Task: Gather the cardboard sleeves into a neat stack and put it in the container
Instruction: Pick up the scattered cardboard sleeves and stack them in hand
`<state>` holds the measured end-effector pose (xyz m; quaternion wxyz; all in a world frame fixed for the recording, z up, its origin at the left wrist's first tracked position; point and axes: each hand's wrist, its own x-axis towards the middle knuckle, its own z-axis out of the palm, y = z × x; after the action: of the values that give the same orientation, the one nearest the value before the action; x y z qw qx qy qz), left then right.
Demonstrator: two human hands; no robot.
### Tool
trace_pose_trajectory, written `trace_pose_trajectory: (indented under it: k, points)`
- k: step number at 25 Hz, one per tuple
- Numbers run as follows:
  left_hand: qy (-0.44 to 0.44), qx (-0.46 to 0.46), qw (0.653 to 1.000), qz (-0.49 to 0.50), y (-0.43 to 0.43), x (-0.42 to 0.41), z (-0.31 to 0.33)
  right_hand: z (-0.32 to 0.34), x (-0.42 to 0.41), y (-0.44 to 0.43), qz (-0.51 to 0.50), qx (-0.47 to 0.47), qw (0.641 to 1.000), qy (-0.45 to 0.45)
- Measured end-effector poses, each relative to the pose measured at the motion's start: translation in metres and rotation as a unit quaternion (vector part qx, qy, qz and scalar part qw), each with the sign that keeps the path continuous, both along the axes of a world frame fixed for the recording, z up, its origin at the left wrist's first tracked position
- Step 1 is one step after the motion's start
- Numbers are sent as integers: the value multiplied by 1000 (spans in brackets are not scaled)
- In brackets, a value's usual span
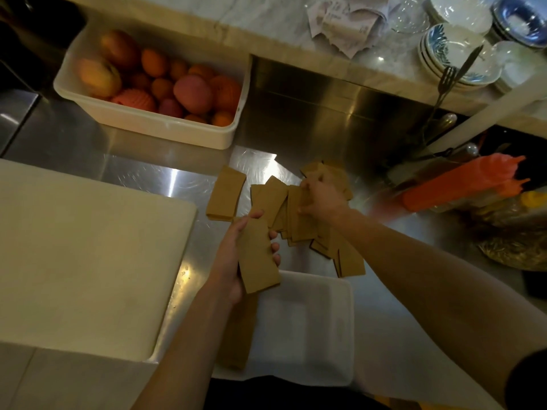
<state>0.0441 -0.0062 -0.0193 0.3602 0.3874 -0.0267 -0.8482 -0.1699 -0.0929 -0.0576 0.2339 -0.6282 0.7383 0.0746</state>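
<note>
Two bare forearms reach forward from the bottom edge over a brushed steel surface (pixel 399 335). At far left lies a large, smooth, cream-coloured cutting board (pixel 83 250) with rounded corners. Behind it, a cream plastic tub (pixel 165 130) holds round orange and red fruit (pixel 165 84). The left hand (pixel 233 255) holds a small stack of sleeves (pixel 257 255), flat tan cardboard rectangles, its fingers (pixel 273 247) curled around the stack's right edge and thumb on the left edge. Just below that hand sits a shallow, translucent white plastic container (pixel 310 327), with more tan cardboard lying along its left side. Beyond the left hand, loose sleeves (pixel 226 193) are scattered and overlapping on the steel. The right hand (pixel 321 198) presses down on this pile, fingers spread. At far right stand orange plastic items (pixel 461 184), blurred. On a marble ledge behind are crumpled paper slips (pixel 343 22) with unreadable handwriting, stacked bowls (pixel 461 57) and a fork (pixel 444 81).
</note>
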Motion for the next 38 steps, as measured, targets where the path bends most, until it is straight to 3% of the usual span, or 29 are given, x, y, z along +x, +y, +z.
trace_pose_trajectory:
  k: [2,5,11,18,22,27,35,38]
  points:
    - [-4,-3,1000,-1,2,-1,-1,5,-2,4,-21,-13,999,-26]
    - [-5,-5,1000,-6,4,-3,-3,18,-10,17,-101,-25,983,-153]
    - [-7,-13,1000,-27,5,-4,-2,62,-29,66,-237,-17,904,-356]
    - [-69,-28,993,-94,13,-19,7,123,-34,117,-209,-19,858,-468]
    - [-108,-56,981,-149,26,-29,18,132,-7,133,-125,9,892,-433]
    - [-75,-77,978,-179,41,-29,26,121,27,144,-43,-57,946,-315]
    - [-41,-30,986,-161,51,-20,19,105,47,148,70,-99,972,-202]
    - [-10,-22,990,-136,49,-13,16,101,50,141,65,-119,968,-210]
